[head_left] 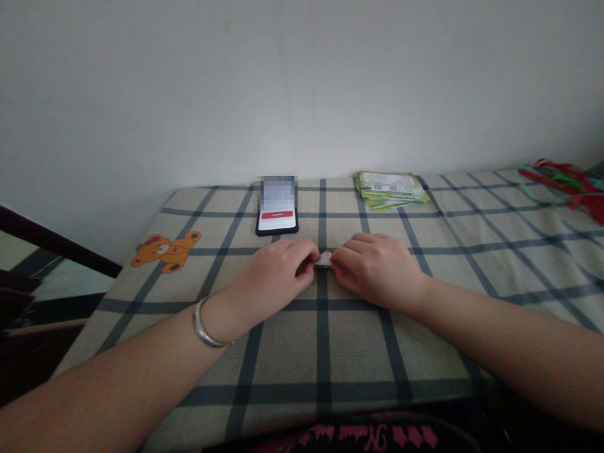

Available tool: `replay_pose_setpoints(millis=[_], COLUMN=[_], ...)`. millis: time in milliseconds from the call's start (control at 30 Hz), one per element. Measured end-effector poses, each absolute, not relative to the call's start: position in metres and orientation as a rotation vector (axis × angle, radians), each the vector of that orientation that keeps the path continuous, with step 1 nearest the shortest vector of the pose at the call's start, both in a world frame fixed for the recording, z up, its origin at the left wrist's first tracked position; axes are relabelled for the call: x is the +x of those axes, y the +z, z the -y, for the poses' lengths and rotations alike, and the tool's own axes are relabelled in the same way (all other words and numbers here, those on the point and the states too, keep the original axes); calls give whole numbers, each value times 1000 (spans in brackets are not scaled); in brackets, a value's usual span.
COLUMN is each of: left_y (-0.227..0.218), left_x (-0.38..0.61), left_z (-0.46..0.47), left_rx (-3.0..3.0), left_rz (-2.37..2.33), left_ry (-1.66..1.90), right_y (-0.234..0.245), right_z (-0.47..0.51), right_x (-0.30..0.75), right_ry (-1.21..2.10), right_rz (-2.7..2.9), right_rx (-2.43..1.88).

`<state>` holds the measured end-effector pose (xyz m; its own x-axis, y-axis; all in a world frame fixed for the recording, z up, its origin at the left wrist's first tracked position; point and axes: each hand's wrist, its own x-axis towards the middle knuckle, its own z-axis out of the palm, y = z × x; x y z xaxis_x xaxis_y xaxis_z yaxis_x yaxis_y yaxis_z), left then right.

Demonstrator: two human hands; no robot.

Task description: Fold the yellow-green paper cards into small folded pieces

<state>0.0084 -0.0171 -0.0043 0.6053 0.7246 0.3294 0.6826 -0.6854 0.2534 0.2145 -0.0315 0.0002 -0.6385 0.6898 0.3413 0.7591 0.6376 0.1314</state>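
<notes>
Near the middle of a beige cloth checked with dark slate-grey lines (283, 352), both bare hands are working close together. The left hand (276, 274) and the right hand (377, 270) are curling inward with their fingers bent, and they are narrowly pinching a small folded whitish packet (324, 260) from either side. The packet is sitting just above the cloth between the fingertips, and it is too small to tell its material. A polished silver bangle (205, 323) is circling the left wrist, while both forearms are stretching in from the lower corners of the view.

Just beyond the hands, a black folding smartphone (277, 217) is standing open and upright on the cloth, its blurred upper screen rising above a lower screen showing a red button. Further right, near the far edge, a loose stack of green-and-white printed cards (391, 190) is lying fanned out. Beyond them, a tangle of red and green ribbons (561, 182) is trailing over the far right corner. To the left of the hands, an orange teddy bear print (165, 251) is decorating the cloth. A dark garment with pink lettering (349, 434) is showing along the bottom edge, a dark railing (47, 239) is running past the left side, and a plain white wall (141, 94) is rising behind everything.
</notes>
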Motion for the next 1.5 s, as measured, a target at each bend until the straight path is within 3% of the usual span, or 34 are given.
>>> replay_pose_setpoints(millis=[500, 1200, 1500], left_y=[-6, -11, -16], left_x=[10, 11, 14], left_z=[14, 12, 10], left_rx=[2558, 2198, 2126], left_rz=[-1049, -1054, -1057], left_ry=[900, 962, 975], right_y=[-3, -2, -5], right_z=[29, 28, 25], right_x=[216, 216, 212], right_ry=[-176, 489, 524], right_rz=[2417, 2263, 2234], right_rx=[-1280, -1206, -1130])
